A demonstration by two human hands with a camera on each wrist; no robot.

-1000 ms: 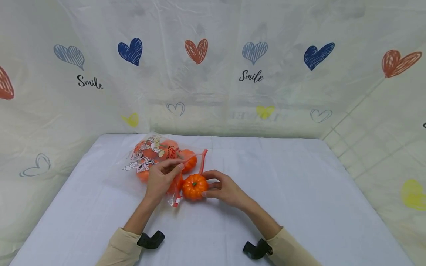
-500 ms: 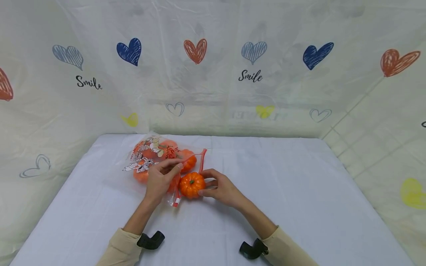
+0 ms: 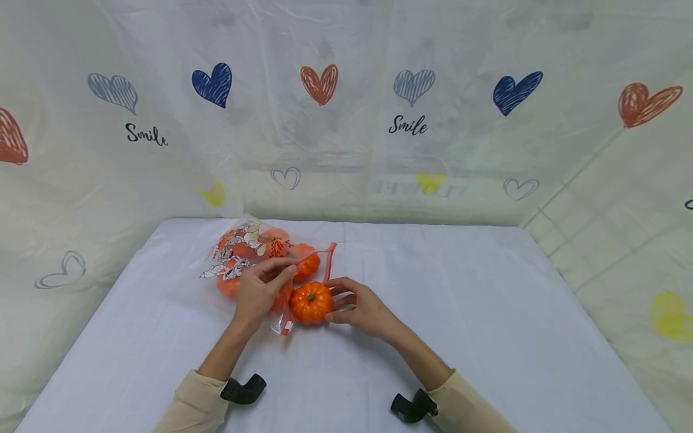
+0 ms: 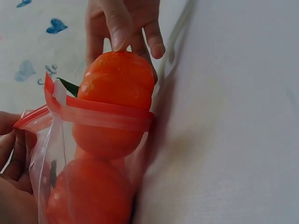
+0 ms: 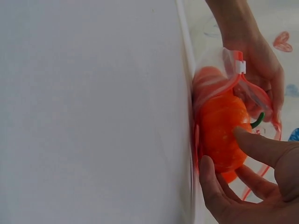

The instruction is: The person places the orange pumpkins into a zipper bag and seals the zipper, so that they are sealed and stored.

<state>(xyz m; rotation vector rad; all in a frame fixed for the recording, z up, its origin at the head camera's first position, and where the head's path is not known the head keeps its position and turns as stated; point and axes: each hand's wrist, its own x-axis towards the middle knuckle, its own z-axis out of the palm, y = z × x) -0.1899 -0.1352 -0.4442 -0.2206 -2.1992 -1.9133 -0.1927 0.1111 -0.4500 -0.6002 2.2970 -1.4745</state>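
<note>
A clear zip bag (image 3: 246,240) with printed cartoon figures and a red zip edge lies on the table, with several orange toy pumpkins inside. My left hand (image 3: 261,290) pinches the upper edge of its mouth and holds it raised. At the opening sits another small orange pumpkin (image 3: 312,302) with a green stem. It is partly inside the mouth; in the left wrist view the red zip strip (image 4: 107,114) crosses over the pumpkin (image 4: 117,77). My right hand (image 3: 364,307) holds this pumpkin from the right, thumb and fingers on its outer side.
A white cloth covers the table (image 3: 460,313). Behind it hangs a pale sheet (image 3: 357,150) printed with hearts and "Smile". A white slider (image 5: 240,66) sits on the bag's zip. Black curved mounts (image 3: 243,389) are on both wrists.
The right hand has moved slightly left with the pumpkin, bringing it further into the bag's mouth. The left hand keeps its pinch on the bag edge, almost still.
</note>
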